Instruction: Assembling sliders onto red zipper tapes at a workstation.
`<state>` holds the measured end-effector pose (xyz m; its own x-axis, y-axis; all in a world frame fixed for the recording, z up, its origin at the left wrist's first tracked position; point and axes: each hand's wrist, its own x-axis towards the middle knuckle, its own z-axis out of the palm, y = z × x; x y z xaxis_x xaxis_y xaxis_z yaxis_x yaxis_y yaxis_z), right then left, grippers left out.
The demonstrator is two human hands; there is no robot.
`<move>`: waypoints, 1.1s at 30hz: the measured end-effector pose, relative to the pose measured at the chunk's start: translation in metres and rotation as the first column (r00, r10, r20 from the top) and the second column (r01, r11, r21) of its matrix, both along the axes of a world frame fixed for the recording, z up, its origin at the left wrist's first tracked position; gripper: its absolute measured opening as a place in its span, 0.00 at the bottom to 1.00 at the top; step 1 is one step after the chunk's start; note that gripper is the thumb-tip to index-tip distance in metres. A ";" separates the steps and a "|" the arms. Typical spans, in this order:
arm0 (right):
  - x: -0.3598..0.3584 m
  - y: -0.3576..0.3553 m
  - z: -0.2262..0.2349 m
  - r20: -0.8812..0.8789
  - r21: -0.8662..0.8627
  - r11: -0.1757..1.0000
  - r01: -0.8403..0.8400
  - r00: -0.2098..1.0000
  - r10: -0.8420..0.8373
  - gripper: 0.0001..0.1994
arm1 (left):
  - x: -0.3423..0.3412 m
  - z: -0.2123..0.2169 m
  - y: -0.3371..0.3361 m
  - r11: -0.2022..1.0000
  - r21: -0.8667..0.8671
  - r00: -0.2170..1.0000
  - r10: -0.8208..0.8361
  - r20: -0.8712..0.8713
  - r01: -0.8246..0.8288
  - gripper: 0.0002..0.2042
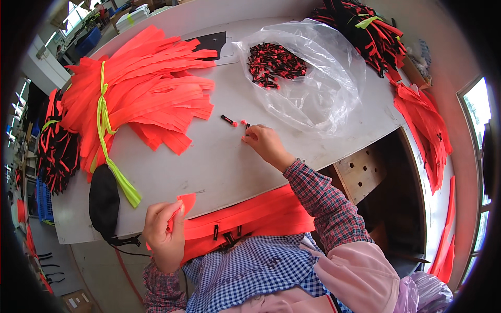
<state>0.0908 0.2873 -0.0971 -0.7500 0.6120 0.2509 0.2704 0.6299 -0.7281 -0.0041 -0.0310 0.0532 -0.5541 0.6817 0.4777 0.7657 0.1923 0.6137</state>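
Observation:
My left hand (pixel 166 232) is closed in a pinch on the end of a bright red zipper (pixel 187 204), near the front edge of the table. The rest of several red zippers (pixel 255 211) lies across my lap, with small black pulls (pixel 215 232) on them. Out on the tabletop, my right hand (pixel 267 147) has its thumb and fingertips closed at a small black-and-red zipper pull (pixel 247 126), partly hidden by the fingers. Just left of those fingertips lies another black-and-red zipper pull (pixel 228 120).
A clear plastic bag (pixel 326 99) holds a heap of zipper pulls (pixel 274 62). At left lies a big red zipper bundle (pixel 151 88) tied with a yellow-green strip (pixel 104 112), beside a black pouch-like object (pixel 104 201). A black-and-red bundle (pixel 360 31) sits far right; an opening (pixel 402 198) cuts the table.

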 end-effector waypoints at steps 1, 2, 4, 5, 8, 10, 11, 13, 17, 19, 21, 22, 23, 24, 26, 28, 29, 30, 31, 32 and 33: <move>-0.002 0.001 -0.001 0.045 0.026 1.000 -0.009 0.999 0.008 0.08 | 0.000 -0.001 0.001 1.000 -0.001 1.000 0.003 0.001 -0.003 0.09; -0.003 0.003 -0.003 0.090 0.051 0.999 -0.018 0.996 0.013 0.08 | 0.000 -0.001 0.002 1.000 -0.008 1.000 -0.003 0.005 0.003 0.09; -0.008 0.004 -0.008 0.125 0.123 0.992 -0.027 0.992 0.012 0.09 | 0.000 -0.002 0.003 1.000 -0.016 1.000 -0.007 0.009 0.008 0.09; -0.010 0.004 -0.009 0.159 0.196 0.980 -0.037 0.987 0.005 0.09 | 0.001 -0.003 0.004 1.000 -0.007 1.000 -0.018 0.011 0.018 0.09; -0.009 0.004 -0.005 0.161 0.166 0.986 -0.033 0.987 0.005 0.09 | 0.000 -0.006 0.008 1.000 -0.003 0.999 -0.031 0.013 0.031 0.09; -0.002 -0.002 0.012 0.074 -0.016 0.999 -0.039 0.996 0.040 0.08 | -0.001 -0.007 0.010 1.000 -0.008 1.000 -0.025 0.013 0.025 0.09; 0.000 -0.008 0.026 -0.016 -0.197 0.978 -0.062 0.998 0.060 0.08 | -0.002 -0.007 0.012 1.000 -0.015 1.000 -0.022 0.020 0.022 0.09; 0.012 -0.027 0.050 -0.154 -0.428 0.893 -0.142 0.985 0.083 0.07 | -0.001 -0.009 0.015 1.000 -0.025 0.999 -0.015 0.033 0.016 0.08; 0.035 -0.074 0.093 -0.453 -0.631 0.661 -0.406 0.885 0.111 0.07 | 0.004 -0.009 0.024 0.998 -0.007 0.996 -0.069 0.064 0.070 0.08; 0.040 -0.094 0.107 -0.542 -0.470 0.740 -0.481 0.819 0.188 0.07 | 0.007 -0.006 0.028 0.994 0.009 0.991 -0.113 0.065 0.113 0.08; 0.047 -0.106 0.117 -0.494 -0.473 0.729 -0.494 0.834 0.245 0.07 | 0.009 -0.002 0.029 0.993 0.021 0.991 -0.113 0.068 0.112 0.09; 0.051 -0.111 0.122 -0.441 -0.471 0.730 -0.495 0.849 0.291 0.06 | 0.010 -0.001 0.029 0.991 0.041 0.989 -0.131 0.071 0.128 0.09; 0.053 -0.116 0.127 -0.415 -0.454 0.755 -0.473 0.862 0.291 0.07 | 0.013 -0.001 0.028 0.992 0.039 0.990 -0.123 0.069 0.121 0.09; 0.052 -0.120 0.129 -0.417 -0.454 0.750 -0.480 0.859 0.297 0.07 | 0.015 -0.001 0.027 0.992 0.040 0.985 -0.125 0.120 0.122 0.09; 0.049 -0.127 0.131 -0.435 -0.137 0.900 -0.413 0.842 0.321 0.09 | 0.018 -0.001 0.026 0.991 0.044 0.977 -0.131 0.170 0.126 0.09; 0.044 -0.133 0.134 -0.420 -0.016 0.925 -0.379 0.842 0.338 0.11 | 0.021 -0.001 0.026 0.987 0.044 0.972 -0.159 0.176 0.154 0.10; 0.042 -0.135 0.134 -0.404 0.105 0.935 -0.339 0.844 0.352 0.12 | 0.022 -0.001 0.026 0.987 0.045 0.972 -0.158 0.176 0.152 0.10; 0.041 -0.136 0.134 -0.403 0.106 0.934 -0.341 0.844 0.353 0.12 | 0.022 -0.002 0.026 0.987 0.043 0.971 -0.161 0.176 0.156 0.10; 0.040 -0.137 0.133 -0.389 0.148 0.934 -0.324 0.850 0.356 0.13 | 0.023 -0.002 0.025 0.986 0.041 0.971 -0.164 0.175 0.159 0.10; 0.039 -0.137 0.132 -0.375 0.189 0.932 -0.308 0.855 0.358 0.14 | 0.023 -0.002 0.025 0.987 0.042 0.971 -0.162 0.174 0.157 0.10; 0.039 -0.137 0.132 -0.374 0.190 0.931 -0.311 0.854 0.361 0.14 | 0.023 -0.002 0.025 0.986 0.053 0.973 -0.166 0.160 0.159 0.10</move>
<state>0.1293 0.1501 0.0352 -0.7259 0.2873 0.6249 -0.2686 0.7180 -0.6421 0.0187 -0.0059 0.0511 -0.5102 0.7516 0.4181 0.6734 0.0467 0.7378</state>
